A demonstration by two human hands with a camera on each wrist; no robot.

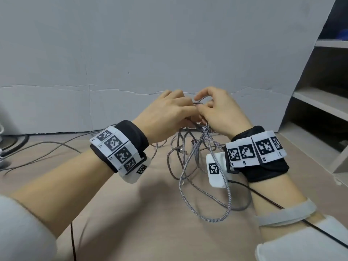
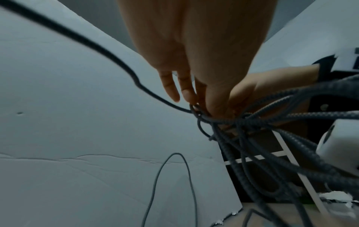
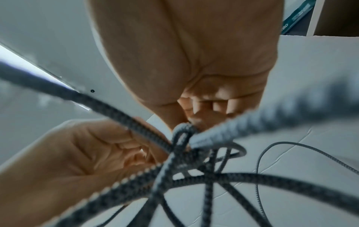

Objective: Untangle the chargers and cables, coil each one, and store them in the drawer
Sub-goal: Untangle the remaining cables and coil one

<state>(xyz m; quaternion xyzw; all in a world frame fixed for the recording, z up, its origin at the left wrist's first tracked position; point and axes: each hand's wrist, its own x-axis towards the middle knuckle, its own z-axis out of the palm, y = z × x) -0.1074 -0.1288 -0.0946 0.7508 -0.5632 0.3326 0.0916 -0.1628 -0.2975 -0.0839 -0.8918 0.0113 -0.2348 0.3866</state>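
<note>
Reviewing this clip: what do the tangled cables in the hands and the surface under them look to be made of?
Tangled cables: grey braided fabric sleeving, matte; the woven criss-cross pattern shows clearly in the right wrist view. What lies under the sleeve cannot be seen. Surface: pale beige, smooth and matte, probably laminate or wood-look board; no clear grain shows, so that stays open. Both the left hand and right hand hold the cables.

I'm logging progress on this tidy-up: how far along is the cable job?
Nothing looks finished: no coiled cable shows anywhere. In hand: the left hand and right hand both pinch the knot of the braided grey cables, whose loops hang tangled onto the table. Left: separating, coiling, storing; no drawer is in view.
</note>
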